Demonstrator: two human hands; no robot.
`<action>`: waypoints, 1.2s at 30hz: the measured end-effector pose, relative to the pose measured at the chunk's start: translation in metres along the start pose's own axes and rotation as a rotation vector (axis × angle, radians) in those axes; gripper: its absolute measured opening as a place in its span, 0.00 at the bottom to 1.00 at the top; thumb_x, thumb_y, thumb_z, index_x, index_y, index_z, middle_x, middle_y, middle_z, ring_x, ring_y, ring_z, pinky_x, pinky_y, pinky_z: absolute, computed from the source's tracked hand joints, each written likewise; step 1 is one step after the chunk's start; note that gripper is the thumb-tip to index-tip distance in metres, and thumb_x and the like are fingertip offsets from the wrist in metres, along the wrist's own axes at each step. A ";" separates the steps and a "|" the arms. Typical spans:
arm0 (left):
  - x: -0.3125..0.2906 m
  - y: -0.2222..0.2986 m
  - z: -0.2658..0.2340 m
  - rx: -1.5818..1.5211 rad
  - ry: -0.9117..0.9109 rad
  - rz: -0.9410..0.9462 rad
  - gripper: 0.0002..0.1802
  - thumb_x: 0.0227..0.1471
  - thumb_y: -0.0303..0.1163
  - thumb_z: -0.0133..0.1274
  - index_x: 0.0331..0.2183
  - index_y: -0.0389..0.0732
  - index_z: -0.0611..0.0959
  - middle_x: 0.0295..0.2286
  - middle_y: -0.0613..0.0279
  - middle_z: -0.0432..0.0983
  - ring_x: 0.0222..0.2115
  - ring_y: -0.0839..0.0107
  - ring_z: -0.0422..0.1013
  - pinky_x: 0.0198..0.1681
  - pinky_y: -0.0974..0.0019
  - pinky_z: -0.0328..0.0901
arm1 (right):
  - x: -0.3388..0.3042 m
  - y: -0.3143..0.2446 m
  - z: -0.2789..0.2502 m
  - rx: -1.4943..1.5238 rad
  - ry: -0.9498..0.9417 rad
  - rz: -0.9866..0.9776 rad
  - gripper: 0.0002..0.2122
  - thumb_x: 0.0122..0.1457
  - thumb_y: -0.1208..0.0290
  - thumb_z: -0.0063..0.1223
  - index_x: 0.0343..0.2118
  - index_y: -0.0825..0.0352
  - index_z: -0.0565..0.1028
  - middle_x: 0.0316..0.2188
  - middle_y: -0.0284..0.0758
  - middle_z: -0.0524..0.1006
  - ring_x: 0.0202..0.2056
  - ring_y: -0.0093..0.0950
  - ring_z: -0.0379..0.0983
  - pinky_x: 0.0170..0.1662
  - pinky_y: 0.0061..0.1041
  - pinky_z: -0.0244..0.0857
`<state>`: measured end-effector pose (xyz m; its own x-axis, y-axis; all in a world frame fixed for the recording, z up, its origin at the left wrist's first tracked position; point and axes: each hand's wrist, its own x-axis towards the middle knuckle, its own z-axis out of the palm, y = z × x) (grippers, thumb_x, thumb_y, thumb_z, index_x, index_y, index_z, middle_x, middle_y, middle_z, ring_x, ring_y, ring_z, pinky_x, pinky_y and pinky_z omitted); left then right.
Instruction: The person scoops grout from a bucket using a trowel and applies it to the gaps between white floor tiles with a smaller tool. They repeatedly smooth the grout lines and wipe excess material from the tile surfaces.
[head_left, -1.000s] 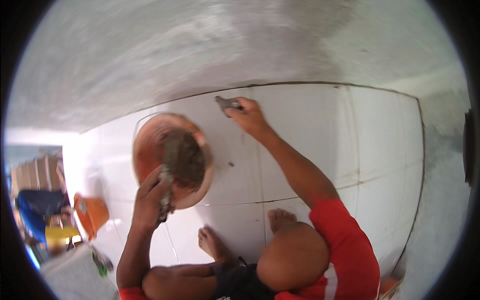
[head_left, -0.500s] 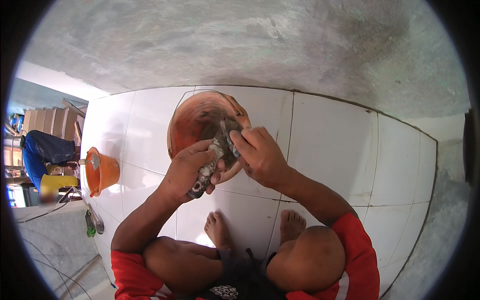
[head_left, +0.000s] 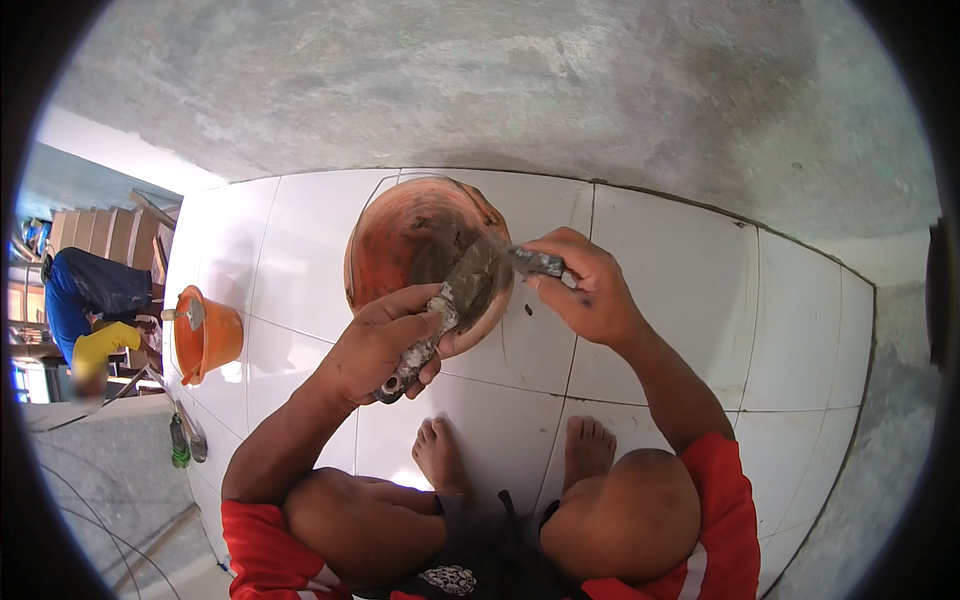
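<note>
The worn bucket (head_left: 376,272) stood on the white floor tiles (head_left: 665,300), its mouth within reach of both hands. The left hand (head_left: 382,342) gripped the crusted handle of a trowel (head_left: 449,306), fingers wrapped beneath and thumb along the top, so that the grey-smeared blade lay over the bucket's mouth; held there, anything dropping from it would probably have landed inside. The right hand (head_left: 588,287), at the right edge of the bucket, pinched the dark handle of a smaller tool (head_left: 541,263), whose tip pointed in toward the trowel blade, an angle that seemed to suit working one tool against the other.

Grey paste (head_left: 432,256) lay within the bucket, but the trowel and left hand covered part of it, so its depth could not be judged. The smaller tool's tip was blurred, and whether it touched the trowel was impossible to tell. The right hand's lower fingers were tucked out of sight.

Well left of the bucket stood an orange bucket (head_left: 217,347) with a pale tool (head_left: 194,314) at its rim, the tool's far end unclear. Farther left, another person (head_left: 84,285) bent over, hands too small to read.
</note>
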<state>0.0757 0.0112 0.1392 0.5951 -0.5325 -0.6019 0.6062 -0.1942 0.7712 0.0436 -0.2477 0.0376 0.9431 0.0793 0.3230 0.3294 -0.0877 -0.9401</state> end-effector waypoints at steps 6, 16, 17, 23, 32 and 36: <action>0.002 -0.001 -0.001 0.081 -0.001 -0.003 0.26 0.60 0.29 0.44 0.59 0.34 0.69 0.29 0.64 0.74 0.20 0.77 0.70 0.18 0.73 0.67 | -0.012 -0.008 0.004 0.054 -0.286 0.019 0.14 0.57 0.78 0.56 0.47 0.67 0.78 0.37 0.34 0.76 0.36 0.23 0.73 0.38 0.21 0.67; 0.011 -0.027 -0.005 1.026 0.309 0.432 0.34 0.53 0.30 0.58 0.59 0.33 0.68 0.46 0.43 0.76 0.49 0.52 0.72 0.56 0.58 0.64 | -0.030 0.003 -0.012 0.657 0.108 0.394 0.17 0.57 0.80 0.53 0.50 0.76 0.72 0.39 0.37 0.79 0.36 0.22 0.73 0.40 0.25 0.69; 0.012 -0.028 -0.004 1.067 0.328 0.452 0.35 0.51 0.30 0.59 0.59 0.33 0.69 0.45 0.42 0.76 0.48 0.51 0.72 0.55 0.56 0.65 | -0.029 0.002 -0.009 0.607 0.125 0.398 0.18 0.57 0.80 0.53 0.51 0.77 0.72 0.39 0.37 0.79 0.36 0.22 0.73 0.40 0.26 0.69; 0.013 -0.027 0.004 1.196 0.282 0.522 0.33 0.50 0.29 0.59 0.57 0.33 0.70 0.38 0.47 0.77 0.42 0.51 0.72 0.49 0.53 0.66 | -0.028 0.001 -0.002 0.413 0.154 0.371 0.15 0.59 0.79 0.53 0.50 0.75 0.73 0.39 0.36 0.78 0.36 0.20 0.72 0.42 0.23 0.68; 0.016 -0.025 0.005 1.232 0.245 0.588 0.33 0.48 0.28 0.59 0.56 0.33 0.71 0.35 0.48 0.76 0.40 0.50 0.72 0.47 0.53 0.66 | -0.029 0.012 0.002 0.101 0.139 0.135 0.13 0.57 0.81 0.54 0.46 0.73 0.76 0.35 0.33 0.76 0.34 0.20 0.71 0.37 0.21 0.66; 0.015 -0.020 0.008 1.237 0.245 0.531 0.33 0.47 0.27 0.60 0.56 0.34 0.72 0.38 0.48 0.76 0.41 0.50 0.72 0.48 0.53 0.66 | -0.027 0.015 -0.001 -0.081 0.105 0.000 0.13 0.56 0.82 0.55 0.45 0.72 0.77 0.36 0.36 0.76 0.34 0.23 0.72 0.38 0.23 0.67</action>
<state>0.0684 0.0003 0.1158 0.7620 -0.6399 -0.0991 -0.5082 -0.6859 0.5209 0.0228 -0.2524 0.0149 0.9413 -0.0244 0.3368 0.3283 -0.1677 -0.9296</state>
